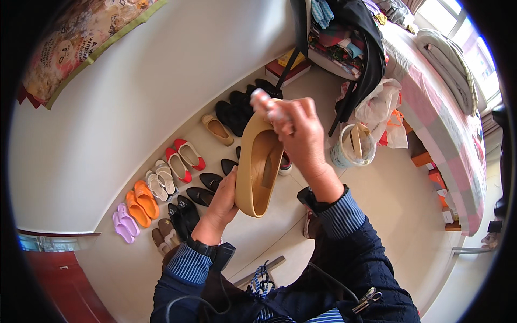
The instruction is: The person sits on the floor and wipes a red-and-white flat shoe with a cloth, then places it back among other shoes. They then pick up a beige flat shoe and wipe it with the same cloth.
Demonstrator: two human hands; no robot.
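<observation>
A beige slip-on flat shoe is held up before me, its opening facing me. My left hand grips it along the left side near the heel. In my right hand is a crumpled red-and-white cloth, blurred, over the toe end of the shoe. Whether the cloth touches the toe I cannot tell. On the floor by the wall stands a similar beige flat shoe, apart from the others.
Along the wall stand red-and-white flats, white sandals, orange slippers, purple slippers and several black shoes. A lined waste bin stands to the right, near a clothes-laden chair and a bed.
</observation>
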